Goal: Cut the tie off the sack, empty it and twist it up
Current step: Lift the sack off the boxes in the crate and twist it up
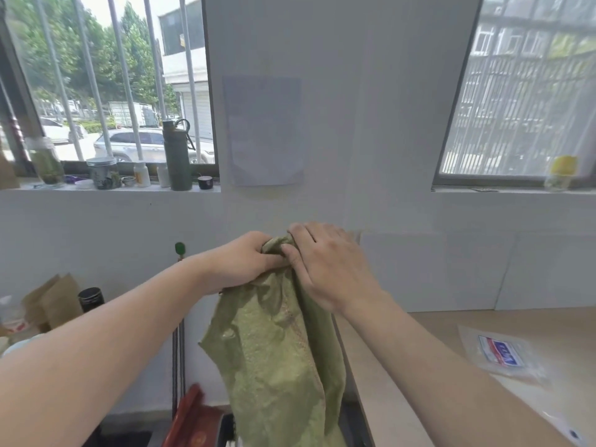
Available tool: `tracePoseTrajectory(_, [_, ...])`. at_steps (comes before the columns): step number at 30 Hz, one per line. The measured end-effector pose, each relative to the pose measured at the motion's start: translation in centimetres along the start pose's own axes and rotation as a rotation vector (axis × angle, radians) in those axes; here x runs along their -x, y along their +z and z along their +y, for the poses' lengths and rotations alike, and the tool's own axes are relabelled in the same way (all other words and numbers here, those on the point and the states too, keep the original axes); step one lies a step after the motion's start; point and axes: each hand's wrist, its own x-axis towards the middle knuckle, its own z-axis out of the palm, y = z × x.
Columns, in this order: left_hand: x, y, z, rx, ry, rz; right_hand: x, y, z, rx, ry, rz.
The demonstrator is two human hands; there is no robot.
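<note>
A green woven sack point(277, 350) hangs limp and crumpled in front of me, held up in the air by its top end. My left hand point(238, 261) grips the bunched top from the left. My right hand point(325, 262) closes over the same top from the right, thumb pressed against the fabric. The two hands touch each other at the sack's gathered end. The lower part of the sack drops out of view at the bottom edge. No tie and no cutting tool are visible.
A light wooden table point(451, 366) stands at the right with a clear plastic packet point(501, 351) on it. A red object point(193, 421) lies on the floor below the sack. A dark bottle point(175, 154) and jars stand on the left windowsill.
</note>
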Motion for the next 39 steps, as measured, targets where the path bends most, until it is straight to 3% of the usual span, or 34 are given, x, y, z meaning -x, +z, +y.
tracePoseTrajectory(5, [0.5,-0.7,-0.2,0.104,0.023,-0.165,0.0,0.3,0.1,-0.148,-0.049,0.101])
tracePoseTrajectory(9, [1.4,-0.9,0.1,-0.089,0.074,-0.186,-0.1,1.0,0.3,-0.145,-0.089,0.076])
tracePoseTrajectory(14, [2.7,-0.8,0.1,-0.586,0.126,-0.001,-0.7,2.4,-0.2,-0.214,0.026,-0.109])
tracePoseTrajectory(21, [3.7,0.8,-2.5,-0.984,0.428,0.407,-2.5,2.0,-0.4,-0.826,0.396,-0.402])
tracePoseTrajectory(24, [3.8,1.1,-3.4,-1.091,0.536,0.526,-3.1,1.5,-0.1,-0.932,0.504,-0.537])
tracePoseTrajectory(28, [3.0,0.8,-3.8,-0.958,0.416,0.427,-3.5,1.0,0.0,-0.683,0.390,-0.516])
tracePoseTrajectory(33, [1.3,-0.3,-3.0,-0.535,0.240,0.315,-2.1,1.1,0.0,-0.099,0.067,-0.146])
tracePoseTrajectory(39, [-0.7,-0.9,-1.1,-0.163,-0.008,0.242,-1.2,1.7,-1.0,-0.033,0.077,0.044])
